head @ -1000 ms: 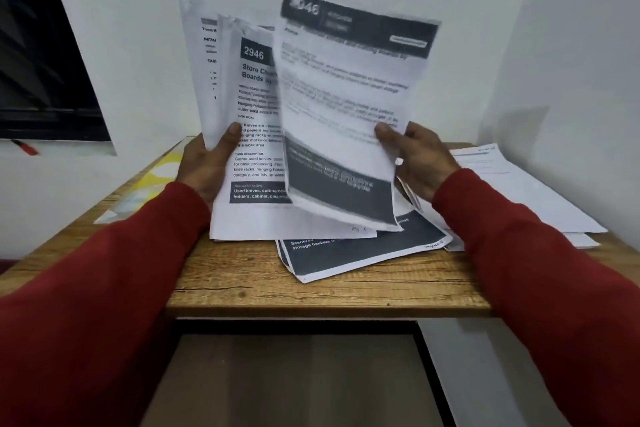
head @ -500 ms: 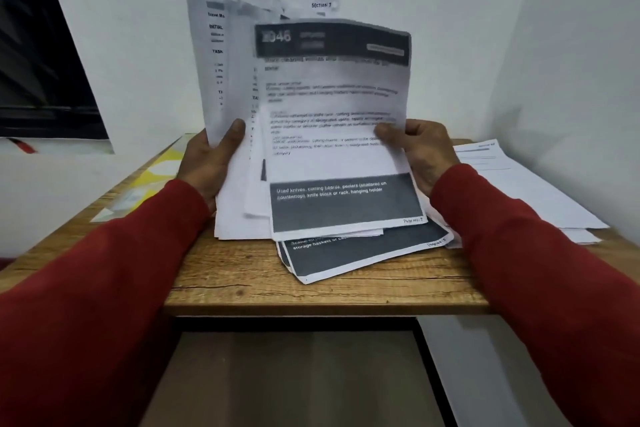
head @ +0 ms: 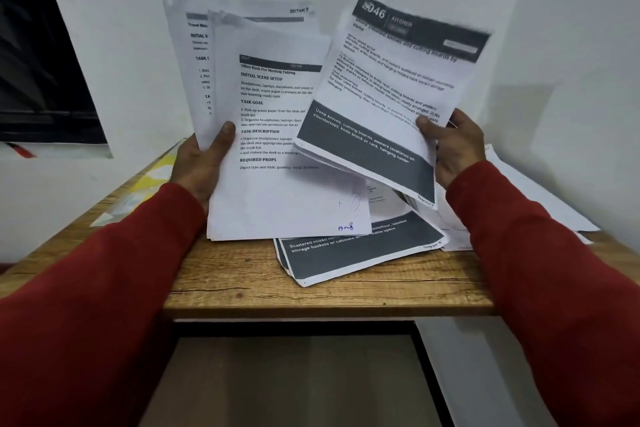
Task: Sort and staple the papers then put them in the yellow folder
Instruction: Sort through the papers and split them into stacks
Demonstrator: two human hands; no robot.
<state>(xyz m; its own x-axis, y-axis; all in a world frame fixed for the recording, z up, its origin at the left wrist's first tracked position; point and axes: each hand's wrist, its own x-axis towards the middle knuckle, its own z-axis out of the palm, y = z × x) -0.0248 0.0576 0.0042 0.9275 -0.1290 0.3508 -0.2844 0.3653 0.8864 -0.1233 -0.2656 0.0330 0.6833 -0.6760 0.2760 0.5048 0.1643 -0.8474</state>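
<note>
**Papers held apart above the desk**

Dark-banded printed sheets (head: 360,250) lay on the wooden desk (head: 311,291). The left hand (head: 201,166) gripped a fanned white stack (head: 273,149); the right hand (head: 453,149) pinched a dark-headed page (head: 391,87). The yellow folder (head: 152,180) lay far left.

dim, cool indoor light; motion-blurred paper tops, wide-angle edge distortion

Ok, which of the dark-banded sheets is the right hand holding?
The sheet headed "KITCHEN", pinched at its right edge by the right hand; the other dark-banded sheet lies flat on the desk.
</note>
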